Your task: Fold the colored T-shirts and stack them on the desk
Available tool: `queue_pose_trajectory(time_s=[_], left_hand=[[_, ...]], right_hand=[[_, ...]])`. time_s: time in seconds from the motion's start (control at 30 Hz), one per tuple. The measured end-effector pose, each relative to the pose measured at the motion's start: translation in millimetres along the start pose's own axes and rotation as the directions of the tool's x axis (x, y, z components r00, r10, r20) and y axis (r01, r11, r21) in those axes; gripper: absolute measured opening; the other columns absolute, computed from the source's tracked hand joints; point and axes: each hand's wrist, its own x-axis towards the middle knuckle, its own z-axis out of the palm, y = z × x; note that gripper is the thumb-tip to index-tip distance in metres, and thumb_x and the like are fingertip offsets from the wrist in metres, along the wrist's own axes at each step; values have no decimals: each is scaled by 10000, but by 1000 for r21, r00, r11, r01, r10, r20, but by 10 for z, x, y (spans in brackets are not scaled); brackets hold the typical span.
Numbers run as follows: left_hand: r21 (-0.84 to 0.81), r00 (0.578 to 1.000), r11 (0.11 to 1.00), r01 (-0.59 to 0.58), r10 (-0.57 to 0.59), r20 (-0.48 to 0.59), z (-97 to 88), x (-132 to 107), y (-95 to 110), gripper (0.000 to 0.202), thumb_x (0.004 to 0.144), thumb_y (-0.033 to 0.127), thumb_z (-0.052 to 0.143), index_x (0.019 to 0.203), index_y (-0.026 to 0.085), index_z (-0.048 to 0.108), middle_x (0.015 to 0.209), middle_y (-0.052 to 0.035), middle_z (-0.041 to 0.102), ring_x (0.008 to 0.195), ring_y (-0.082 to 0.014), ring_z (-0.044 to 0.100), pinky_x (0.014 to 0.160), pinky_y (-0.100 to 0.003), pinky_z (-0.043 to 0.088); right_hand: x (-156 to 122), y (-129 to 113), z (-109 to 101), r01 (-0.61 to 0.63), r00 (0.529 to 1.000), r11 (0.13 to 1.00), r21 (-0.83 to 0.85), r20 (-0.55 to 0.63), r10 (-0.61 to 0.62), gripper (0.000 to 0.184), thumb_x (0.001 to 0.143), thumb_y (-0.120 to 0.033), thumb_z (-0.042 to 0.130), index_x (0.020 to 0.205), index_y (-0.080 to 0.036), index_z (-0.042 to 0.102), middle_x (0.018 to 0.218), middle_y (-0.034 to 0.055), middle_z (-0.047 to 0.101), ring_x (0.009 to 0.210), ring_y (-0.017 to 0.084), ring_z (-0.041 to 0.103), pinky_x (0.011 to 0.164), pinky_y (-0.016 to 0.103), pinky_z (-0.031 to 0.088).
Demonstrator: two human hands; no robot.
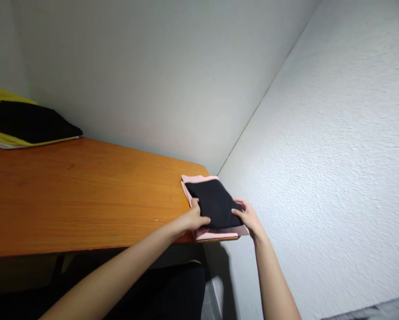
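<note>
A folded black cloth (215, 202) lies on top of pink cloth (215, 236) at the right end of the wooden table. My left hand (195, 216) grips the black cloth's left edge, its thumb on top and the other fingers partly hidden. At the opposite edge, my right hand (246, 214) pinches the cloth, with thumb above and fingertips curled around the far side. Pink layers stick out past the black cloth at the back, left and front.
The orange-brown wooden table (112, 186) runs to the left. A black cloth (29, 122) rests on yellow cloth (6, 94) at its far left. A white wall (319, 146) rises close beside my right hand, and another wall (159, 80) stands behind the table.
</note>
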Motion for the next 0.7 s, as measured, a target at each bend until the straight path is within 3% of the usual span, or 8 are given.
queue_pose_trajectory(time_s=[0.13, 0.2, 0.3, 0.4, 0.47, 0.53, 0.6, 0.7], left_hand=[[49, 999, 998, 27, -29, 41, 162, 26, -380, 916, 690, 214, 687, 1389, 176, 96, 1016, -78, 626, 801, -183, 654, 707, -281, 509], [80, 998, 997, 11, -15, 56, 175, 14, -396, 917, 725, 225, 655, 1406, 194, 43, 1043, -75, 619, 792, -163, 648, 708, -266, 498], [158, 998, 987, -22, 12, 61, 131, -93, -314, 873, 756, 231, 609, 1427, 169, 53, 1119, -124, 604, 800, -172, 643, 719, -286, 493], [276, 997, 960, -56, 42, 58, -40, -267, -181, 786, 766, 280, 605, 1425, 163, 193, 1148, -137, 610, 800, -193, 645, 724, -306, 492], [455, 996, 886, -88, 75, 45, -284, -343, -88, 717, 788, 345, 602, 1406, 163, 286, 1103, -122, 640, 808, -203, 655, 722, -301, 498], [648, 994, 759, -64, 108, -29, -673, -364, -6, 661, 824, 402, 577, 1390, 157, 340, 1070, -121, 660, 861, -214, 665, 747, -292, 507], [758, 975, 651, 43, 137, -173, -1207, -358, 54, 616, 856, 411, 549, 1382, 150, 364, 1125, -142, 649, 969, -223, 655, 817, -294, 507], [804, 905, 538, 255, 161, -394, -2158, -382, 90, 548, 895, 346, 525, 1373, 118, 385, 1306, -192, 550, 1186, -242, 557, 971, -336, 457]], right_hand=[[-48, 446, 13, 4, 1000, 964, -267, 24, 3, 398, 665, -223, 574, 1059, -177, 598, 1132, 104, 641, 1102, 226, 588, 986, 398, 436], [-23, 410, 7, 6, 1000, 895, -445, 22, 4, 464, 689, -200, 560, 1151, -171, 584, 1174, 113, 621, 1128, 230, 577, 999, 392, 426], [78, 199, 91, 29, 997, 675, -737, -29, -74, 444, 790, -310, 566, 1216, -189, 593, 1277, 147, 559, 1202, 309, 518, 1014, 478, 396], [195, 62, 378, 218, 969, 596, -773, 96, -229, 505, 905, -493, 430, 1319, -227, 544, 1429, 128, 457, 1332, 341, 389, 1065, 526, 337], [223, 110, 633, 297, 953, 604, -740, 190, -236, 577, 922, -569, 341, 1407, -280, 462, 1494, 90, 393, 1380, 350, 324, 1067, 572, 321], [202, 272, 848, 292, 956, 598, -747, 235, -174, 621, 889, -641, 316, 1434, -362, 419, 1519, 55, 362, 1379, 401, 308, 1010, 673, 321], [169, 494, 964, 325, 945, 583, -745, 274, -178, 644, 827, -689, 333, 1406, -430, 441, 1508, 26, 382, 1360, 446, 318, 952, 737, 315], [176, 779, 982, 463, 885, 571, -678, 323, -335, 671, 722, -711, 391, 1361, -518, 457, 1468, -23, 436, 1356, 436, 331, 950, 719, 330]])
